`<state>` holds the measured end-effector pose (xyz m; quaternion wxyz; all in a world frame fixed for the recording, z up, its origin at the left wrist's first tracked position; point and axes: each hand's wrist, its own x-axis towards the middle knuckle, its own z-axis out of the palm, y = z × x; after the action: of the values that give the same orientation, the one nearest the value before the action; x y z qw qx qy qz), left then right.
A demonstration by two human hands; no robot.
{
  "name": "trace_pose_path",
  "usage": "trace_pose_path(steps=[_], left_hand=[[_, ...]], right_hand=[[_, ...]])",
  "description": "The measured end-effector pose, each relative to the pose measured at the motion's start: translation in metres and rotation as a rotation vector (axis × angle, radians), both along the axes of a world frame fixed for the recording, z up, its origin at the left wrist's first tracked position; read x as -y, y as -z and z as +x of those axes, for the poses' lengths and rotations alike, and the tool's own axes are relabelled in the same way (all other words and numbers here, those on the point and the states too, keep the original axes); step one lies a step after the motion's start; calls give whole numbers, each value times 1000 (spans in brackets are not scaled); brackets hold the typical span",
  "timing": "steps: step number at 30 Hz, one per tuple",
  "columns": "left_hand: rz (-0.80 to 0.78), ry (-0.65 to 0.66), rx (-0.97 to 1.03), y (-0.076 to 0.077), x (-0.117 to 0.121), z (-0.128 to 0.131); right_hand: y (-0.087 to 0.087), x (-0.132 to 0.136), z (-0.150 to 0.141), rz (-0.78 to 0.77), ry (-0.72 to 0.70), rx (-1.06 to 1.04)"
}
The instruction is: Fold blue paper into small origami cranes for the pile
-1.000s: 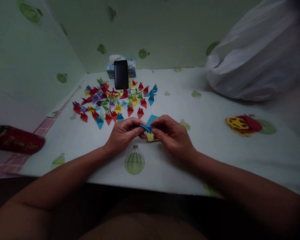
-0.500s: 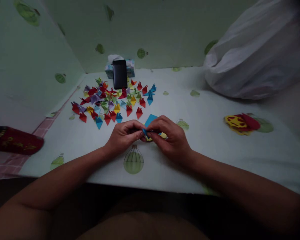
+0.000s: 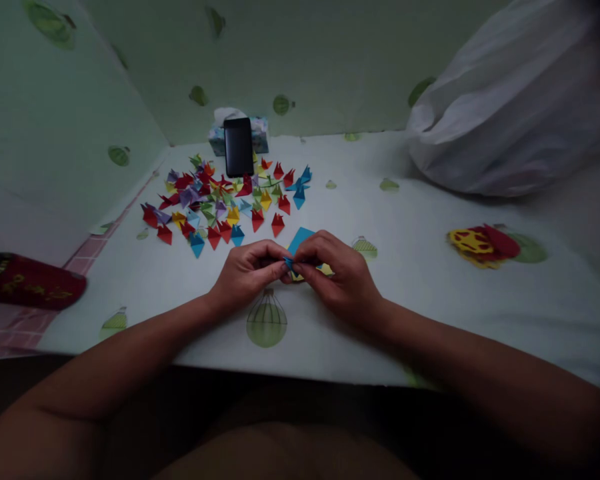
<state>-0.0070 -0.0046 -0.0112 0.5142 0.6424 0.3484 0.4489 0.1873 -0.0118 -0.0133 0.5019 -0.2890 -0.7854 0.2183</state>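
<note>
Between the fingertips of both hands is a small piece of folded blue paper point(image 3: 289, 263), largely covered by the fingers. My left hand point(image 3: 250, 270) pinches its left side with thumb and forefinger. From the other side my right hand point(image 3: 337, 273) pinches it too, the two sets of fingertips almost touching. Below and behind the hands lie sheets of paper, a blue sheet point(image 3: 300, 238) on top and yellow point(image 3: 327, 269) showing under the right fingers. Farther off to the left spreads a group of small folded paper cranes point(image 3: 223, 207) in red, blue, yellow, green and purple.
A black phone point(image 3: 239, 148) leans on a tissue box point(image 3: 261, 133) at the back. To the left lies a dark red can point(image 3: 33, 280). A large white plastic bag point(image 3: 500, 113) fills the back right, with a red and yellow item point(image 3: 483, 245) before it on the tablecloth point(image 3: 405, 320).
Both hands stay in nearly the same place, still pinching the blue paper, which has turned slightly between the fingertips. The whole view has shifted a few pixels.
</note>
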Motion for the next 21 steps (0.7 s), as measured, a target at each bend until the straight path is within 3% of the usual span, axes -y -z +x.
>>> trace_pose_path(steps=[21], left_hand=[[111, 1, -62, 2, 2, 1]], right_hand=[[-2, 3, 0, -33, 103, 76]])
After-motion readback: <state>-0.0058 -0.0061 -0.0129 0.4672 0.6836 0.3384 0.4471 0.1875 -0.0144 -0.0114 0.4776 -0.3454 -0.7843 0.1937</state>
